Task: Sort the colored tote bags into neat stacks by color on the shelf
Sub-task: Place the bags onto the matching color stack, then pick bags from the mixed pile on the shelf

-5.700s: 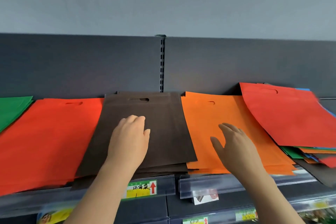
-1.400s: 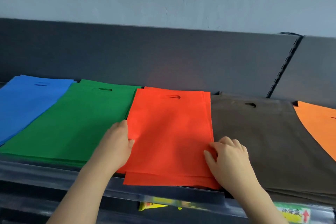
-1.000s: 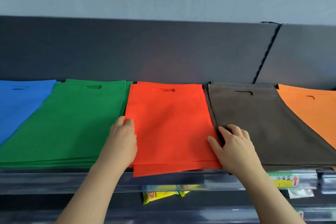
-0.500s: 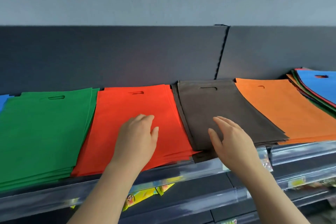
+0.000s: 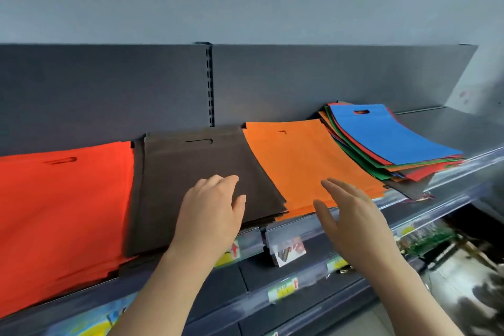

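**Mostly sorted, one mixed pile unsorted**

Neither grip holds anything. The left hand lies palm down on the brown stack in the lower centre of the frame, fingers relaxed and close together, thumb out to the side. The right hand is spread just right of it, fingers straight and slightly apart, over the front edge of the orange stack; whether it touches the bags cannot be told. The brown stack overlaps the orange stack's left edge and also the right edge of the red stack at far left. At upper right a fanned mixed pile of red, green and orange bags, with a blue bag on top, lies over the orange stack's right edge. All rest on the shelf; price labels sit on the rails below.
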`<action>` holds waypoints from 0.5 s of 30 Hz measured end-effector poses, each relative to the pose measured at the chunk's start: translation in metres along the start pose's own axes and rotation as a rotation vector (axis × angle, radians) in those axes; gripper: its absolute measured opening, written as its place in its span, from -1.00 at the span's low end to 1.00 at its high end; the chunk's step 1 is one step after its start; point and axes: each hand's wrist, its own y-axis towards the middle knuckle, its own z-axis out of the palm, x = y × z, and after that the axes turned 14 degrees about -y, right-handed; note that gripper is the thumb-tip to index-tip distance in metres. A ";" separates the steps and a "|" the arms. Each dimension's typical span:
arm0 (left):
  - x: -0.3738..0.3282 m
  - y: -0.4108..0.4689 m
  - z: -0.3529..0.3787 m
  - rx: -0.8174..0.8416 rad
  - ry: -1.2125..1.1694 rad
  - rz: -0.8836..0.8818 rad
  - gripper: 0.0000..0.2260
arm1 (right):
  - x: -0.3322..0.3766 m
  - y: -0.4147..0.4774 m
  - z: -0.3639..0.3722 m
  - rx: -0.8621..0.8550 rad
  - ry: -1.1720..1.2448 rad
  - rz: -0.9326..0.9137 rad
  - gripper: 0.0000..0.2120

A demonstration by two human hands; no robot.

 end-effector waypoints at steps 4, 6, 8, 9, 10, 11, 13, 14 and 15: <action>-0.041 0.019 0.044 0.018 -0.039 0.007 -0.62 | -0.061 0.014 0.002 0.004 -0.029 0.022 -0.55; -0.056 0.027 0.065 0.036 -0.042 0.015 -0.62 | -0.088 0.022 0.005 -0.001 -0.045 0.031 -0.55; -0.068 0.037 0.082 0.057 -0.049 0.012 -0.61 | -0.110 0.030 0.008 0.009 -0.054 0.041 -0.55; -0.073 0.042 0.090 0.064 -0.052 0.011 -0.60 | -0.120 0.035 0.010 0.015 -0.059 0.044 -0.56; -0.077 0.047 0.097 0.069 -0.055 0.013 -0.60 | -0.128 0.040 0.011 0.019 -0.063 0.045 -0.56; -0.081 0.053 0.104 0.073 -0.057 0.017 -0.60 | -0.136 0.046 0.013 0.018 -0.066 0.048 -0.57; -0.088 0.068 0.116 0.076 -0.062 0.027 -0.60 | -0.150 0.059 0.016 0.002 -0.067 0.062 -0.57; -0.091 0.076 0.122 0.078 -0.062 0.033 -0.60 | -0.157 0.066 0.017 -0.006 -0.066 0.072 -0.57; -0.094 0.085 0.127 0.080 -0.061 0.040 -0.60 | -0.162 0.074 0.018 -0.011 -0.065 0.084 -0.57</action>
